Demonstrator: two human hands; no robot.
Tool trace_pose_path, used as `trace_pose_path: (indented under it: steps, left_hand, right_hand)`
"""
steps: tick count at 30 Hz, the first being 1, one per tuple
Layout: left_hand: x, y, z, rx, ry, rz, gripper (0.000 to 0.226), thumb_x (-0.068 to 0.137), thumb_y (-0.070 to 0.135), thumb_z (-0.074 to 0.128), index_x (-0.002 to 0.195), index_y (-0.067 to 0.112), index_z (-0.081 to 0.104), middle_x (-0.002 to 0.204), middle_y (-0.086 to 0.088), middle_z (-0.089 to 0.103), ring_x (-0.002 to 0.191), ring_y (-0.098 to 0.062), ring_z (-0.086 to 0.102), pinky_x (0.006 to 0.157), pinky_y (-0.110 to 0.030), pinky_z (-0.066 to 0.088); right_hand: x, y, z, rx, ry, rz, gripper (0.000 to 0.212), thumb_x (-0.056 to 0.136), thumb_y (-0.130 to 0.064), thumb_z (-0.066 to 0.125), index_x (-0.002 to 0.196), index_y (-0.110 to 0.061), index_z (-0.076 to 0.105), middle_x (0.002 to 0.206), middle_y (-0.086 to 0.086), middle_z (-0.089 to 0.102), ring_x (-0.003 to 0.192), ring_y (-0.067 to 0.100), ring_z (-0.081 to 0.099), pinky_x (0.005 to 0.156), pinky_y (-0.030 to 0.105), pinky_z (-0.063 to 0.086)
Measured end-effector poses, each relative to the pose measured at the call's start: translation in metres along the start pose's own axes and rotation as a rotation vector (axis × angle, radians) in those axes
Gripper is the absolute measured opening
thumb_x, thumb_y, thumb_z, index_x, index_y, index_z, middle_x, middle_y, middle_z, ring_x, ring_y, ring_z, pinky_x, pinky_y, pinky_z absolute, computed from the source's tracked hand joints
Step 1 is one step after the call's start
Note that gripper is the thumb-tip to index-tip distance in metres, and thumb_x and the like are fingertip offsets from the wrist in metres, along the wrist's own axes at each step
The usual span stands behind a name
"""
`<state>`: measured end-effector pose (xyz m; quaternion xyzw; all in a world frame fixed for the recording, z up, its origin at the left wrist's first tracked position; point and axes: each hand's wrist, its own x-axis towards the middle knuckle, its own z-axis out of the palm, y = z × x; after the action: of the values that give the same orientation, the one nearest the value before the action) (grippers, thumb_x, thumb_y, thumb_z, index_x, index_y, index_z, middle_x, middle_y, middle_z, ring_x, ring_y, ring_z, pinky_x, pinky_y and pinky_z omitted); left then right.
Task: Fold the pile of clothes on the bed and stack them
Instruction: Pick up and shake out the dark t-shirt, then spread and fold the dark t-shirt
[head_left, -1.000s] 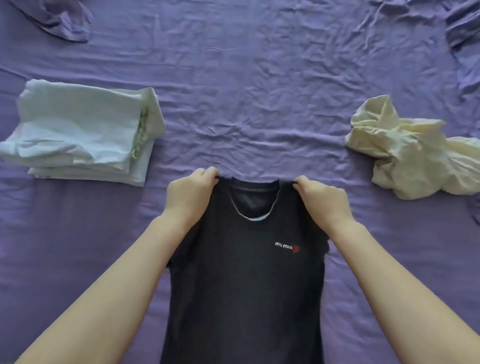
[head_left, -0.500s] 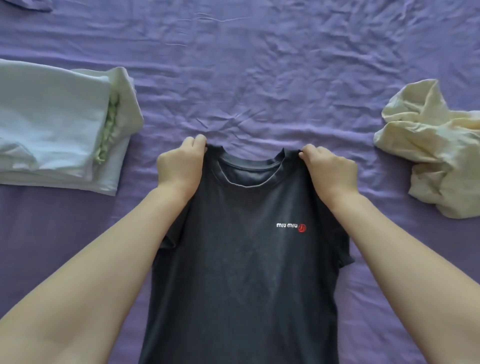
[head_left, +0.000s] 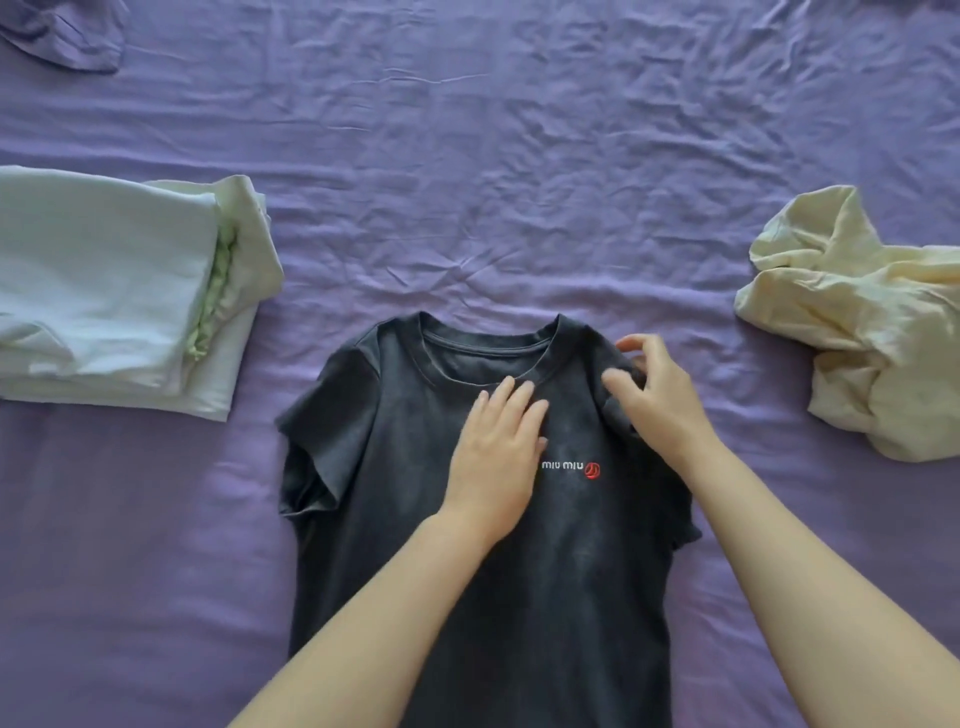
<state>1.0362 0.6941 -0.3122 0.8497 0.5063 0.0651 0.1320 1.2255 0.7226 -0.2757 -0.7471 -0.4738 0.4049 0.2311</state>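
Two hands work the tee (head_left: 415, 545): the left hand (head_left: 496, 457) lies flat, fingers straight, on the chest below the collar, and the right hand (head_left: 657, 395) pinches the tee's right shoulder, fingers curled on cloth. The tee lies face up on the bed (head_left: 519, 182), collar away from the person, long axis running toward them. The stack (head_left: 114, 291) sits left of the tee, the cream garment (head_left: 857, 322) right. A fold across from the right shoulder seems next.

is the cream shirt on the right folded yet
No, the cream shirt lies crumpled in a heap on the purple sheet, right of the black T-shirt.
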Motion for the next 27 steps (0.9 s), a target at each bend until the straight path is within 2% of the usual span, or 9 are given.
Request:
trace_pose_path:
  steps: [3, 5, 7, 11, 16, 18, 20, 23, 27]
  left_hand:
    - [0.005, 0.004, 0.007, 0.137, -0.203, -0.024, 0.064, 0.094, 0.054, 0.018, 0.149, 0.019, 0.019, 0.157, -0.004, 0.013, 0.146, -0.027, 0.008, 0.117, -0.052, 0.007]
    - [0.010, 0.003, 0.008, 0.158, -0.300, -0.030, 0.068, 0.092, 0.063, 0.006, 0.146, 0.026, -0.010, 0.155, 0.000, -0.016, 0.142, -0.023, -0.021, 0.114, -0.053, -0.012]
    - [0.013, 0.006, 0.005, 0.188, -0.356, -0.065, 0.071, 0.088, 0.067, 0.001, 0.142, 0.027, -0.021, 0.153, 0.000, -0.026, 0.139, -0.022, -0.031, 0.111, -0.056, -0.017]
    - [0.016, 0.023, 0.002, 0.187, -0.342, -0.105, 0.075, 0.088, 0.068, 0.004, 0.145, 0.025, -0.017, 0.152, -0.007, -0.027, 0.140, -0.027, -0.028, 0.111, -0.058, -0.017]
    - [0.015, 0.055, 0.010, 0.130, -0.291, 0.203, 0.066, 0.092, 0.061, 0.026, 0.146, 0.024, 0.030, 0.156, -0.010, 0.021, 0.145, -0.030, 0.011, 0.110, -0.059, 0.012]
    - [0.022, 0.063, 0.010, 0.147, -0.314, 0.201, 0.067, 0.092, 0.062, 0.023, 0.148, 0.025, 0.024, 0.157, -0.009, 0.016, 0.146, -0.029, 0.007, 0.111, -0.059, 0.009]
    - [0.031, 0.066, 0.013, 0.162, -0.335, 0.171, 0.070, 0.091, 0.066, 0.013, 0.149, 0.030, -0.001, 0.156, -0.005, -0.012, 0.143, -0.025, -0.017, 0.112, -0.059, -0.006]
    - [0.037, 0.068, 0.015, 0.188, -0.413, 0.100, 0.075, 0.085, 0.072, 0.005, 0.141, 0.031, -0.024, 0.150, -0.001, -0.031, 0.140, -0.024, -0.030, 0.110, -0.060, -0.017]
    - [0.036, 0.073, 0.012, 0.220, -0.408, 0.067, 0.078, 0.085, 0.073, 0.008, 0.142, 0.030, -0.022, 0.152, 0.000, -0.028, 0.142, -0.025, -0.026, 0.110, -0.059, -0.016]
  right_hand:
    - [-0.005, 0.006, -0.005, -0.282, 0.015, -0.142, 0.041, 0.084, -0.018, 0.055, 0.123, -0.020, 0.044, 0.099, 0.002, 0.064, 0.087, 0.028, 0.059, 0.071, 0.036, 0.043]
    - [-0.006, 0.011, -0.009, -0.512, 0.137, -0.249, 0.045, 0.086, -0.020, 0.057, 0.130, -0.019, 0.044, 0.094, 0.005, 0.067, 0.083, 0.035, 0.061, 0.064, 0.036, 0.039]
    - [-0.009, 0.015, -0.015, -0.573, 0.158, -0.261, 0.050, 0.086, -0.035, 0.061, 0.130, -0.017, 0.045, 0.076, 0.006, 0.062, 0.078, 0.036, 0.060, 0.062, 0.036, 0.037]
    - [-0.019, 0.023, -0.034, -0.471, -0.024, -0.150, 0.056, 0.081, -0.049, 0.061, 0.127, -0.025, 0.040, 0.072, -0.003, 0.058, 0.090, 0.029, 0.055, 0.071, 0.033, 0.037]
    - [-0.023, 0.033, -0.050, -0.465, 0.091, -0.165, 0.048, 0.089, -0.028, 0.058, 0.133, -0.024, 0.039, 0.121, -0.001, 0.060, 0.107, 0.025, 0.058, 0.075, 0.035, 0.044]
    - [-0.020, 0.039, -0.053, -0.361, 0.198, -0.150, 0.049, 0.088, -0.027, 0.062, 0.133, -0.020, 0.043, 0.117, 0.001, 0.059, 0.107, 0.024, 0.056, 0.074, 0.031, 0.040]
    - [-0.022, 0.046, -0.054, -0.204, 0.220, -0.084, 0.057, 0.084, -0.032, 0.067, 0.133, -0.020, 0.041, 0.107, 0.001, 0.057, 0.103, 0.023, 0.056, 0.074, 0.028, 0.038]
    - [-0.039, 0.059, -0.048, -0.245, 0.105, -0.056, 0.081, 0.080, -0.042, 0.070, 0.144, -0.030, 0.022, 0.135, -0.004, 0.042, 0.116, 0.015, 0.049, 0.079, 0.033, 0.045]
    - [-0.066, 0.073, -0.029, -0.394, 0.133, -0.226, 0.086, 0.084, -0.010, 0.064, 0.145, -0.039, 0.011, 0.141, 0.003, 0.028, 0.085, 0.030, 0.060, 0.057, 0.042, 0.053]
